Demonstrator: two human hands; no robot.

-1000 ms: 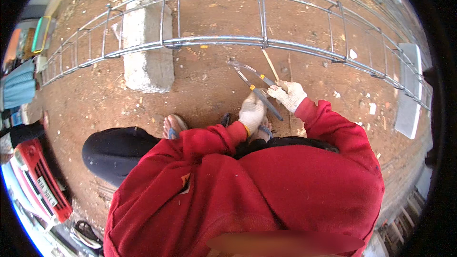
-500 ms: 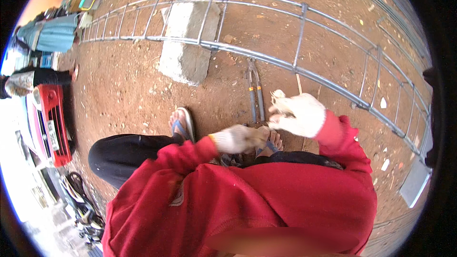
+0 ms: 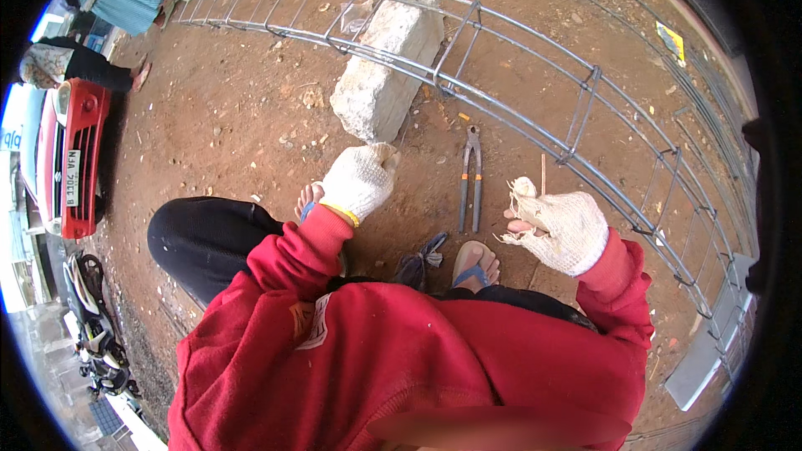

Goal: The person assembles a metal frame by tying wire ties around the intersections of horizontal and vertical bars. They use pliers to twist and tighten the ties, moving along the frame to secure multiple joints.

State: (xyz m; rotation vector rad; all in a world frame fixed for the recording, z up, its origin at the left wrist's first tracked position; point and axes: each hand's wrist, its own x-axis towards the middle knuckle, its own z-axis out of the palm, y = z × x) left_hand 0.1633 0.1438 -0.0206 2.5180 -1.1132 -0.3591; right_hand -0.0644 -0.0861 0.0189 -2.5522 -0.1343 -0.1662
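Observation:
My left hand, in a white knitted glove, is closed in a fist just in front of the concrete block; what it holds, if anything, is hidden. On the right, my right hand wears a glove with frayed fingertips; its bent fingers are apart and nothing shows between them. Between the hands, steel end-cutting pincers with dark handles and orange bands lie on the dirt. A long rebar cage of rods and square stirrups crosses in front of me, passing over the block.
A dark knotted plastic bag lies between my feet, by a sandal. Loose rods run along the far right, and a grey panel lies at right. Two people, a red car and a motorbike are at left.
My left hand has moved away from near my right foot, forward and left toward the block. My right hand has shifted a little right and nearer me. The whole view has turned slightly.

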